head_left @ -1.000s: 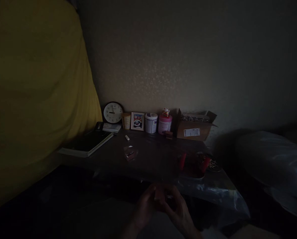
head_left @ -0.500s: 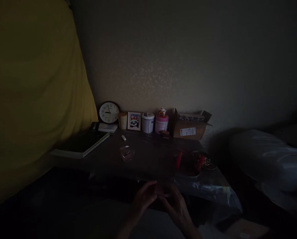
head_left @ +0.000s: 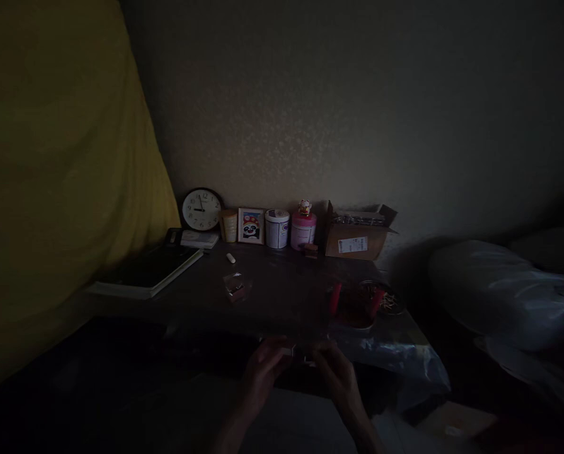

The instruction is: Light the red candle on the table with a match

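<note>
In the head view, my left hand is closed around a small flat box-like thing with a pale edge, too dark to name surely. My right hand pinches a small dark piece with a pale end. A narrow gap separates the two pieces, just in front of the table's near edge. Beyond my hands, a clear plastic packet with a small brown box lies on the table. Two red upright cylinders stand at the right, by a round dish of thin sticks.
Along the wall stand a clock, a panda picture, a white tub, a pink-lidded tub and an open cardboard box. A thick book lies left; a white stick lies nearby. Pale bags bulge at right.
My hands have drawn apart; earlier they met around one small dark thing, and now each holds a piece. The view has shifted slightly, moving the table things a little left and up.
</note>
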Action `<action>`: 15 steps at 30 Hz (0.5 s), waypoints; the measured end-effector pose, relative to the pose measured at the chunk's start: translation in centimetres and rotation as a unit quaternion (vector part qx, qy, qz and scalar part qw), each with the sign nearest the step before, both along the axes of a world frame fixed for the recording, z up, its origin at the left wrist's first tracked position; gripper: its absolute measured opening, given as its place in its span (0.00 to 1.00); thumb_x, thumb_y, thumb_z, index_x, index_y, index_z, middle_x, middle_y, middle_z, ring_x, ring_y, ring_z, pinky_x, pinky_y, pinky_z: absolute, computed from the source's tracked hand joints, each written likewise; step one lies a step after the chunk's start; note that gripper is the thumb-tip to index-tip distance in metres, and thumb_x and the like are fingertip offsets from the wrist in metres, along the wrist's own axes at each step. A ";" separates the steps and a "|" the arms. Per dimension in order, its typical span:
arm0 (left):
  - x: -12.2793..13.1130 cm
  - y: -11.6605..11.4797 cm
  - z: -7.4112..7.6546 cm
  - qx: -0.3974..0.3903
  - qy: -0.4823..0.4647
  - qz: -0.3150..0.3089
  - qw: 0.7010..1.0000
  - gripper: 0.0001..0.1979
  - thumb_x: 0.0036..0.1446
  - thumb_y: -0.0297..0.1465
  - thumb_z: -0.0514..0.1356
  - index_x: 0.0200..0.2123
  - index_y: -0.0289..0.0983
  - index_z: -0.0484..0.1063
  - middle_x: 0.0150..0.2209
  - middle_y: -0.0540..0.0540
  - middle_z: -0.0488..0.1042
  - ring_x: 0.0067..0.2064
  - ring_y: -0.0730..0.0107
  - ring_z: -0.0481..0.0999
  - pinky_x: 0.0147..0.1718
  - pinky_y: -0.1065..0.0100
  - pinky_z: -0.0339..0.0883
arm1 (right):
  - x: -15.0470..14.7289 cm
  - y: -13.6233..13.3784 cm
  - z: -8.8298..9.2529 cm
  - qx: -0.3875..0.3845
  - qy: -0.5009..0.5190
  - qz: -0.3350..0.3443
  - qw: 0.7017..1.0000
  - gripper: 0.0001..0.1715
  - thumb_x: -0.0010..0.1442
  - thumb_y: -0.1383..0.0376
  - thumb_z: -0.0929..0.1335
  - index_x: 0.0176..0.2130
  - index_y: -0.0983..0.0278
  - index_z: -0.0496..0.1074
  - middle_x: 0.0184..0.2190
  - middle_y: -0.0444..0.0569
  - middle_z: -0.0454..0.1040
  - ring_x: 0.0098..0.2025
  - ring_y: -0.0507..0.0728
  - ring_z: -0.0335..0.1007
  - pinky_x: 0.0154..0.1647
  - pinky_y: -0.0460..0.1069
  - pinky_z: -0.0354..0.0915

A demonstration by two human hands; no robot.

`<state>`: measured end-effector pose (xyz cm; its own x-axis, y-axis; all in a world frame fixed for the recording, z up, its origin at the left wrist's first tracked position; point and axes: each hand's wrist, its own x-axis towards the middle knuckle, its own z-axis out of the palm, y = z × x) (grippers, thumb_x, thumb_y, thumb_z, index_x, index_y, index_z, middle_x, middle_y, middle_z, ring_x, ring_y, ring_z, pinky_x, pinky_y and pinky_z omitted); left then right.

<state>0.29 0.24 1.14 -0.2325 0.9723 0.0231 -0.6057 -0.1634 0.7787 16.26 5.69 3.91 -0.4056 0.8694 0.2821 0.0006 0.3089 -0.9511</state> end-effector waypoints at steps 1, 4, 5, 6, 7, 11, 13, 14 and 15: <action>0.1 0.0 0.1 0.002 0.003 -0.008 1.000 0.11 0.52 0.32 0.61 0.41 0.38 0.74 0.44 0.42 0.76 0.48 0.59 0.71 0.46 0.62 0.62 | 0.0 0.0 -0.1 0.008 -0.003 -0.003 1.000 0.14 0.57 0.55 0.66 0.35 0.63 0.72 0.33 0.49 0.77 0.38 0.57 0.73 0.39 0.46 0.68; 0.3 -0.1 0.4 0.001 0.020 -0.024 1.000 0.11 0.52 0.32 0.61 0.40 0.38 0.74 0.44 0.43 0.76 0.48 0.59 0.71 0.46 0.63 0.62 | -0.2 0.0 -0.4 0.047 -0.022 -0.010 0.999 0.14 0.57 0.55 0.67 0.33 0.63 0.73 0.32 0.48 0.76 0.37 0.56 0.73 0.39 0.45 0.68; 0.3 -0.2 0.5 0.002 0.024 -0.028 0.999 0.11 0.52 0.32 0.61 0.39 0.38 0.75 0.43 0.43 0.76 0.48 0.60 0.71 0.45 0.63 0.63 | -0.3 0.0 -0.5 0.060 -0.029 -0.013 0.998 0.14 0.57 0.55 0.67 0.33 0.63 0.73 0.32 0.48 0.76 0.37 0.56 0.73 0.38 0.45 0.67; 0.4 -0.2 0.6 0.002 0.025 -0.029 0.999 0.10 0.51 0.32 0.61 0.39 0.38 0.75 0.43 0.43 0.76 0.48 0.60 0.71 0.45 0.63 0.63 | -0.3 -0.1 -0.5 0.068 -0.036 -0.015 0.997 0.14 0.57 0.55 0.66 0.33 0.63 0.73 0.32 0.48 0.76 0.37 0.56 0.73 0.38 0.45 0.67; 0.5 -0.3 0.7 0.003 0.028 -0.027 0.999 0.10 0.51 0.32 0.61 0.38 0.38 0.75 0.42 0.44 0.76 0.48 0.59 0.71 0.45 0.63 0.63 | -0.4 -0.1 -0.6 0.072 -0.042 -0.018 0.996 0.14 0.58 0.55 0.66 0.33 0.63 0.73 0.32 0.48 0.76 0.36 0.55 0.73 0.37 0.44 0.67; 0.6 -0.6 1.3 -0.008 0.052 -0.019 0.998 0.10 0.51 0.32 0.61 0.38 0.39 0.75 0.42 0.44 0.76 0.49 0.58 0.70 0.47 0.61 0.63 | -0.4 -0.2 -0.7 0.074 -0.053 -0.025 0.996 0.15 0.58 0.55 0.65 0.34 0.63 0.74 0.33 0.49 0.77 0.36 0.56 0.73 0.37 0.45 0.68; 0.7 -0.6 1.4 -0.012 0.063 -0.013 0.998 0.11 0.51 0.33 0.61 0.39 0.38 0.75 0.42 0.43 0.76 0.49 0.58 0.71 0.46 0.61 0.63 | -0.4 -0.1 -0.8 0.078 -0.056 -0.026 0.995 0.16 0.58 0.55 0.65 0.35 0.64 0.74 0.33 0.50 0.77 0.36 0.57 0.73 0.36 0.45 0.68; 0.7 -0.6 1.4 -0.012 0.068 -0.009 0.998 0.11 0.51 0.33 0.61 0.39 0.38 0.75 0.42 0.43 0.76 0.49 0.57 0.71 0.46 0.61 0.64 | -0.4 -0.1 -0.8 0.077 -0.060 -0.027 0.995 0.16 0.58 0.55 0.65 0.35 0.64 0.74 0.33 0.50 0.77 0.36 0.56 0.73 0.36 0.45 0.68; 0.7 -0.5 1.3 -0.013 0.073 -0.006 0.997 0.11 0.51 0.33 0.61 0.39 0.38 0.75 0.42 0.43 0.76 0.48 0.57 0.71 0.46 0.61 0.64 | -0.4 0.0 -0.8 0.077 -0.065 -0.027 0.995 0.16 0.58 0.55 0.65 0.35 0.64 0.74 0.33 0.49 0.77 0.36 0.56 0.73 0.36 0.45 0.68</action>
<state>0.99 -0.29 2.46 -0.2177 0.9755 0.0305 -0.4868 -0.1357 0.8629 15.85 5.67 3.11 -0.4015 0.8416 0.3613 0.1404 0.4464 -0.8838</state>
